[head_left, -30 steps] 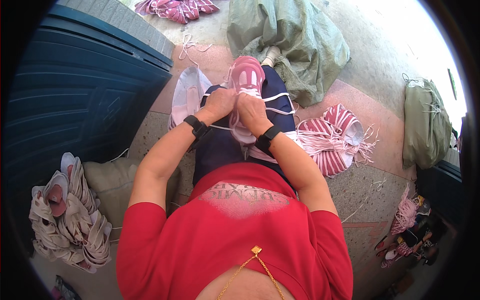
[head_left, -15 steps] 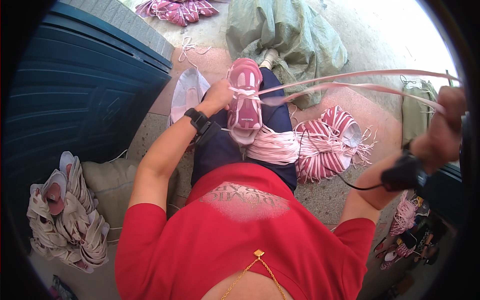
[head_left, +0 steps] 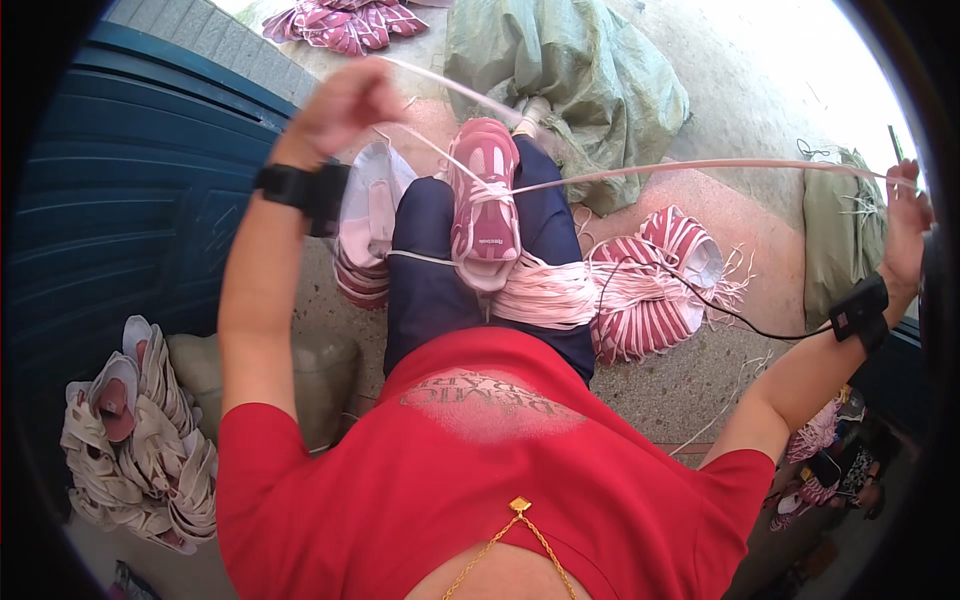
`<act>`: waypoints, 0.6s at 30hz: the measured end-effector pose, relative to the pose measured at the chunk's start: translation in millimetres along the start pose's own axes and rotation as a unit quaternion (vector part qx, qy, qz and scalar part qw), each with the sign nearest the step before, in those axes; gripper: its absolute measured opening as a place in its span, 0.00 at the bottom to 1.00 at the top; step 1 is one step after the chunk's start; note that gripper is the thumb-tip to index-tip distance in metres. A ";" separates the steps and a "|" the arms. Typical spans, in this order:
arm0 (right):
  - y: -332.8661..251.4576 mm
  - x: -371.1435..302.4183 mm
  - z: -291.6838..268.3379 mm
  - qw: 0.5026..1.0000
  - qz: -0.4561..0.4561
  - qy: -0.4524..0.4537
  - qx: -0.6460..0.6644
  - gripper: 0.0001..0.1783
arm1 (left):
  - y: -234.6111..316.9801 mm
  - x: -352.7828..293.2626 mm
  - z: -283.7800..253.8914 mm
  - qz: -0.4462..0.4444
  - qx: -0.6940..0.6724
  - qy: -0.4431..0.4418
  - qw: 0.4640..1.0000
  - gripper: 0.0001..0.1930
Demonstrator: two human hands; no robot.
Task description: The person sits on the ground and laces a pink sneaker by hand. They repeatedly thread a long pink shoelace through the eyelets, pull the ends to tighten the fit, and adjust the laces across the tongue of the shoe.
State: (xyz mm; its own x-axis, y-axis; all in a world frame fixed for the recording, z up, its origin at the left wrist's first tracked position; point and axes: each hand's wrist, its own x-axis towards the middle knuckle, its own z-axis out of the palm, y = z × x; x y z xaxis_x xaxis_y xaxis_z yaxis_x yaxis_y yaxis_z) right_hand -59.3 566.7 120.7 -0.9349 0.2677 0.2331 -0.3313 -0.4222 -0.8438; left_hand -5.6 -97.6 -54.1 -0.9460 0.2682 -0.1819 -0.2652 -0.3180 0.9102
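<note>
A pink shoe upper (head_left: 485, 200) lies on my lap, on dark blue trousers. Pale pink laces (head_left: 690, 165) run from it out to both sides. My left hand (head_left: 345, 100) is raised up and to the left, fingers closed on one lace end. Far out at the right edge, my right hand (head_left: 905, 215) pinches the other lace end, pulled taut. A bundle of loose pink laces (head_left: 545, 290) rests on my right thigh. Both wrists wear black bands.
A stack of pink and white striped uppers (head_left: 660, 280) lies right of my knee, another stack (head_left: 365, 230) left of it. Green sacks (head_left: 570, 70) lie ahead and at the right (head_left: 840, 230). Beige uppers (head_left: 130, 430) pile at lower left beside a blue door (head_left: 120, 220).
A second ago both hands worked together at the shoe. The right hand then swung far right with a lace, and now the left hand has lifted up and left with the other end.
</note>
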 end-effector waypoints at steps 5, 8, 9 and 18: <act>115.0 -21.2 -104.7 0.956 0.203 -0.183 0.109 0.10 | 101.1 -102.7 -171.7 0.142 -0.185 0.313 0.921 0.14; 228.6 -97.1 -51.8 0.933 0.171 -0.109 -0.297 0.13 | 75.5 -122.6 -199.1 0.069 -0.148 0.392 0.905 0.12; 260.2 -131.8 -24.9 0.918 0.175 -0.177 -0.310 0.19 | 55.9 -116.3 -192.9 0.028 -0.156 0.345 0.925 0.11; 379.5 -285.6 117.5 0.743 -0.003 -0.355 -0.568 0.07 | -132.8 -32.0 5.4 -0.232 0.010 0.113 0.966 0.11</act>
State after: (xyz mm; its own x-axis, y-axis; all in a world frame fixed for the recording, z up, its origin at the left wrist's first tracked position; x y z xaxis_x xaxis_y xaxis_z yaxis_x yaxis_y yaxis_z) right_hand 67.0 228.3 -209.2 -0.8989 -0.4277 0.0949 -0.3916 0.6873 -0.6118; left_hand 60.9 -59.0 -167.2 -0.7433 0.1726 -0.6463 -0.6690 -0.1931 0.7178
